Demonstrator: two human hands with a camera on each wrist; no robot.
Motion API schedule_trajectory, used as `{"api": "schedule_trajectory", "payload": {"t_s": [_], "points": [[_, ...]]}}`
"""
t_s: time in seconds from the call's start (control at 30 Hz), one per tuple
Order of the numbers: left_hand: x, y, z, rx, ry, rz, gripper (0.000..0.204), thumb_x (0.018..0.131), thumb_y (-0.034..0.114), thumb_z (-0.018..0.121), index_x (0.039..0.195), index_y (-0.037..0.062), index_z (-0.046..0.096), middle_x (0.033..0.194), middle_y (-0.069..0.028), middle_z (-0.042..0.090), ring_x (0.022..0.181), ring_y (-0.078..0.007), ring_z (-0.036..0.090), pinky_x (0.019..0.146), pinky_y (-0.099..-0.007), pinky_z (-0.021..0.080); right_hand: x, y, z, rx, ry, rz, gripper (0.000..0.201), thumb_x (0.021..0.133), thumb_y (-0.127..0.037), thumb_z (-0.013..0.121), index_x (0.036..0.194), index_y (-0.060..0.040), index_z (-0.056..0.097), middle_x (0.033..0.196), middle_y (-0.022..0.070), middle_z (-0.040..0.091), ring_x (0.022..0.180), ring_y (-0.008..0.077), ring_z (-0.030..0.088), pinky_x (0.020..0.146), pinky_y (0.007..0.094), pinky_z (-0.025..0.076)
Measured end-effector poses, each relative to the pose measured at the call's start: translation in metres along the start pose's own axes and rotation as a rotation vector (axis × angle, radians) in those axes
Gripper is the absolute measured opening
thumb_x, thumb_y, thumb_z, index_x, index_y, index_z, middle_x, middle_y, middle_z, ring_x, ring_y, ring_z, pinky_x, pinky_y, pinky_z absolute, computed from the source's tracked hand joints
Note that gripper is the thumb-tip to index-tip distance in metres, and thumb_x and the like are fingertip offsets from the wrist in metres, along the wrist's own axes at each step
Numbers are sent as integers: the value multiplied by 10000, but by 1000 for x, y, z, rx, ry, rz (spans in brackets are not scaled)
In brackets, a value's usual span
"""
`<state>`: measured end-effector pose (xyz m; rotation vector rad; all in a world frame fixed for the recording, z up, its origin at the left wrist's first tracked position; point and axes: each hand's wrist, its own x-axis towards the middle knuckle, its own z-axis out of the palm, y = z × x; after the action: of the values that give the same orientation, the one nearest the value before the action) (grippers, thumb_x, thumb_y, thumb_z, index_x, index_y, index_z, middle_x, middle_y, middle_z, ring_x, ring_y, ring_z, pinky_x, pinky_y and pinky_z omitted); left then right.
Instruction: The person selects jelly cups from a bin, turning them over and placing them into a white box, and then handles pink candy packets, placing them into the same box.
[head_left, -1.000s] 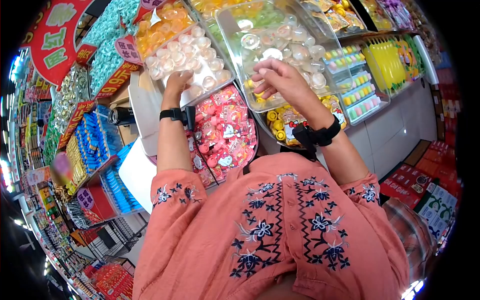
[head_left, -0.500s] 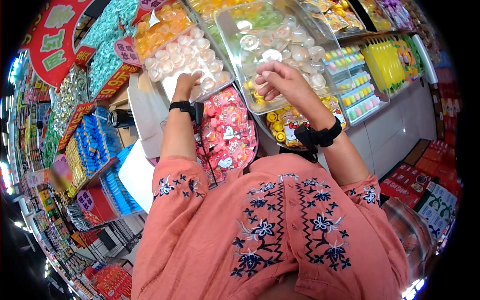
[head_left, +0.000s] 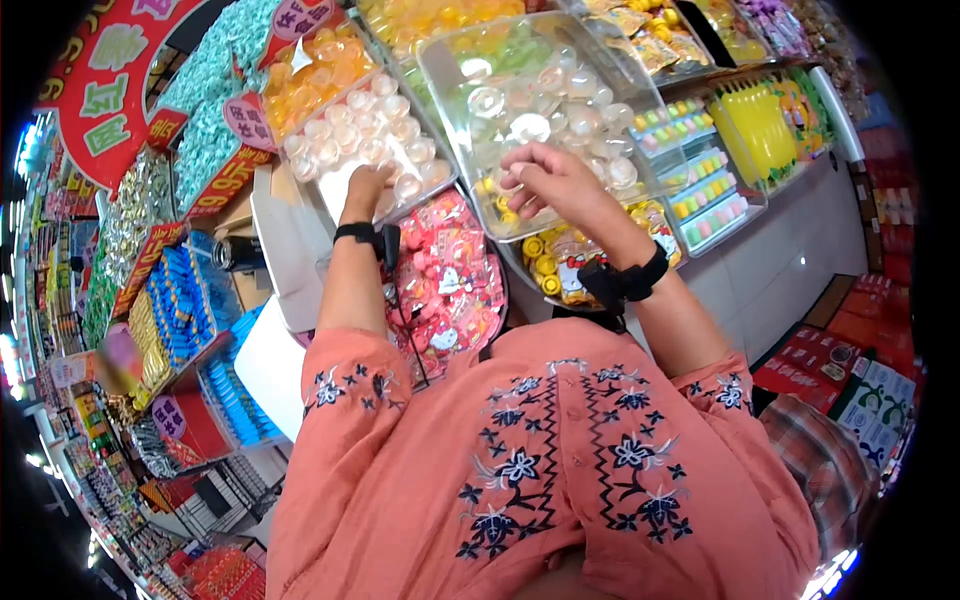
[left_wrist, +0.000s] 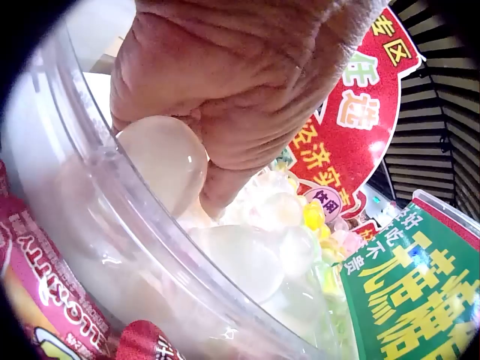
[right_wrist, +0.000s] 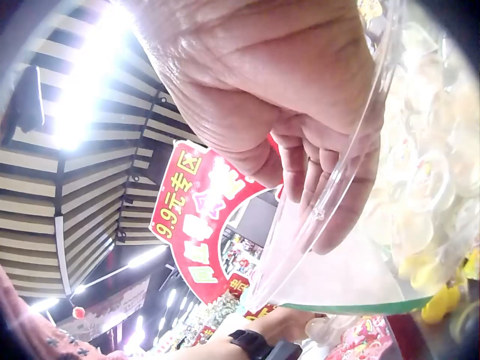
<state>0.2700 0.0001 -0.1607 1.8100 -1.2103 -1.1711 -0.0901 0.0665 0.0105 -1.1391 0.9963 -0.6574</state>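
Note:
My left hand (head_left: 368, 190) reaches into a clear tray (head_left: 428, 190) of pale jelly cups (head_left: 345, 135). In the left wrist view its fingers curl about a milky, rounded jelly cup (left_wrist: 165, 161) just inside the tray's rim; more cups lie below. My right hand (head_left: 560, 185) hangs over a larger clear bin (head_left: 480, 225) of pale jelly cups (head_left: 590, 120), fingers loosely bent. In the right wrist view those fingers (right_wrist: 330, 225) show behind the clear rim, with nothing seen between them.
Pink Hello Kitty packets (head_left: 450, 280) lie before the left tray, yellow packets (head_left: 565, 265) before the right bin. Orange jelly cups (head_left: 325, 70) stand behind. Blue trays of pastel sweets (head_left: 710, 190) sit at the right. A red sign (head_left: 110, 90) rises at the back left.
My left hand shifts slightly right within the tray, then slightly back and down in view. The right hand stays over its bin; the head view shifts a little.

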Motion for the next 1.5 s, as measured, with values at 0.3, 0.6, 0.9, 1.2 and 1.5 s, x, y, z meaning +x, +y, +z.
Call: {"api": "schedule_trajectory", "payload": {"t_s": [0.3,0.6,0.9,1.2,1.5], "points": [[-7,5,-12,140,51,2,494,834,417,724,870,-74,681,757,-103,664,677,-178,605,640,-336,479,1,-1,-18,-173,112,-87,260,955,-203,571,1122,-7,610,920,46,652,747,118,652,628,259,543],[-9,-25,-37,80,-36,-80,428,892,379,651,712,-9,650,585,-48,566,478,-158,506,482,-321,418,-20,-20,-41,-201,234,-132,223,933,-188,595,1068,-13,620,908,43,654,748,117,650,631,267,526],[-21,-11,-25,-7,113,-158,355,903,311,619,816,-32,652,689,-117,632,536,-192,585,486,-323,459,-38,-11,-44,-223,281,-133,249,958,-198,543,1108,-19,628,922,43,669,766,107,651,641,247,504],[-30,18,-25,-9,323,-30,501,866,322,673,1206,-34,579,960,-161,689,767,-200,671,533,-316,505,-35,7,-46,-171,315,-157,249,988,-197,521,1131,-11,606,950,63,678,769,102,650,638,251,504],[0,27,-3,169,129,-11,706,826,386,703,1379,-3,500,1143,-230,657,963,-304,676,736,-386,573,-28,7,-43,-184,301,-141,242,986,-188,527,1128,-7,604,947,68,678,768,109,657,652,250,517]]}}
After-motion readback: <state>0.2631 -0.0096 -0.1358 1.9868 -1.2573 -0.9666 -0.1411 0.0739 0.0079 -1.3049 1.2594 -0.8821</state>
